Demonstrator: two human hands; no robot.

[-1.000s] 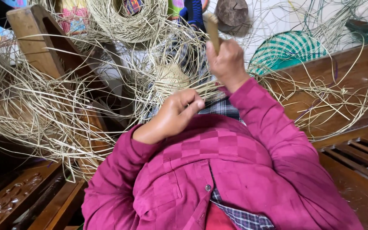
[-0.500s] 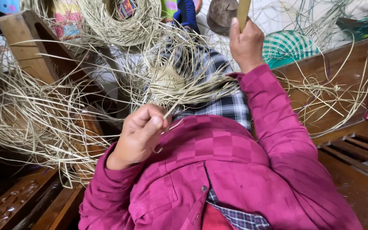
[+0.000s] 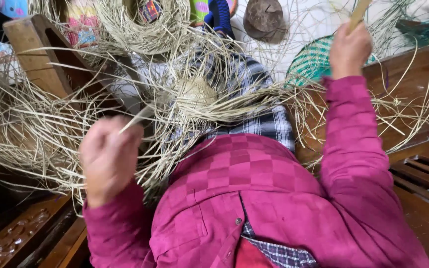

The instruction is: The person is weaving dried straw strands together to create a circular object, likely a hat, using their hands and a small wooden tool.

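Observation:
A small woven straw piece (image 3: 197,94) rests on my plaid-covered lap, with several loose pale straw strands fanning out from it. My left hand (image 3: 107,159), blurred and low at the left, pinches one straw strand (image 3: 137,118) that runs toward the woven piece. My right hand (image 3: 348,49) is raised at the upper right, closed around a flat tan stick (image 3: 359,12) that points up out of view. Both arms wear magenta checked sleeves.
Tangles of loose straw (image 3: 31,134) lie at the left by a wooden block (image 3: 35,54). A coil of straw (image 3: 140,30), a brown round object (image 3: 264,20) and a green woven mat (image 3: 314,59) sit beyond. Wooden bench slats (image 3: 423,173) run at the right.
My left hand has drawn down and left, away from the woven piece, pulling a strand. My right hand has lifted higher and to the right with the stick.

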